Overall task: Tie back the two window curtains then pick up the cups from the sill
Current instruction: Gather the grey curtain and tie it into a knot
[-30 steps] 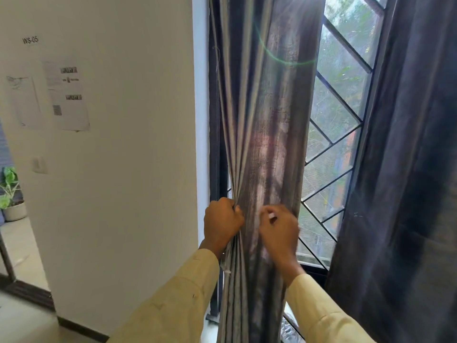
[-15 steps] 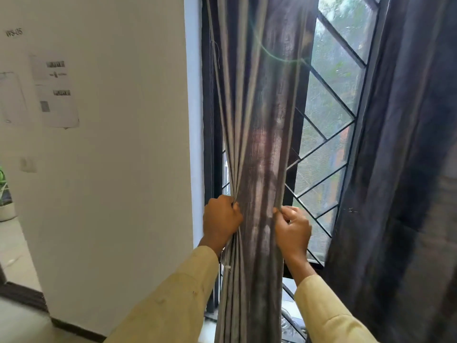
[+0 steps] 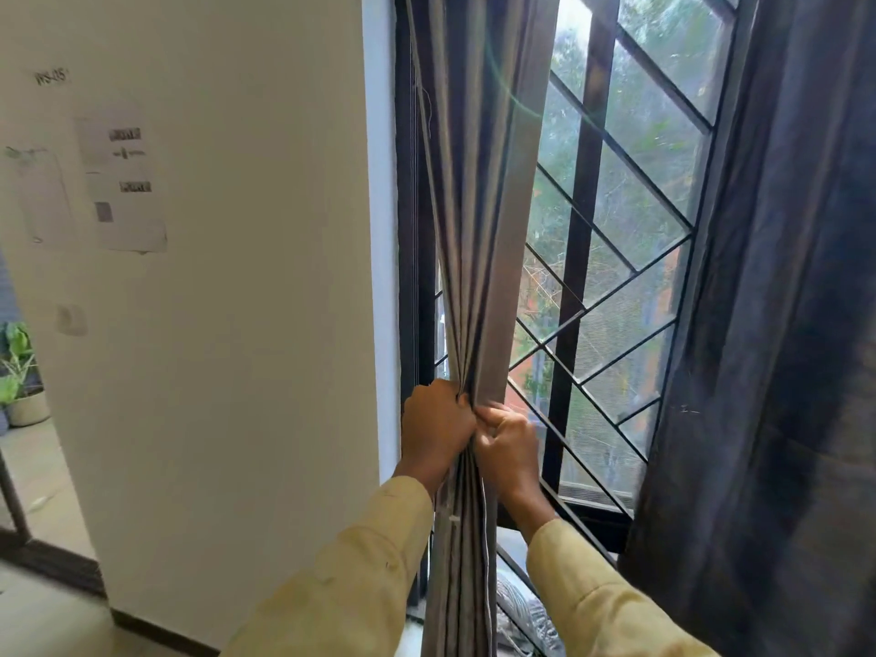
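The left curtain (image 3: 479, 192), grey-brown with vertical folds, hangs at the left side of the window and is bunched into a narrow bundle. My left hand (image 3: 436, 426) grips the bundle from the left and my right hand (image 3: 509, 443) grips it from the right, the two fists almost touching. The right curtain (image 3: 777, 324), dark grey, hangs loose at the right. No cups show; the sill is mostly hidden behind the curtain and my sleeves.
A black window frame with a diagonal grille (image 3: 611, 286) fills the middle. A white wall (image 3: 237, 324) with taped papers (image 3: 123, 182) stands at the left. A potted plant (image 3: 21, 377) sits on the floor far left.
My right hand has moved left, gathering the left curtain into a tighter bundle against my left hand. More of the window grille shows.
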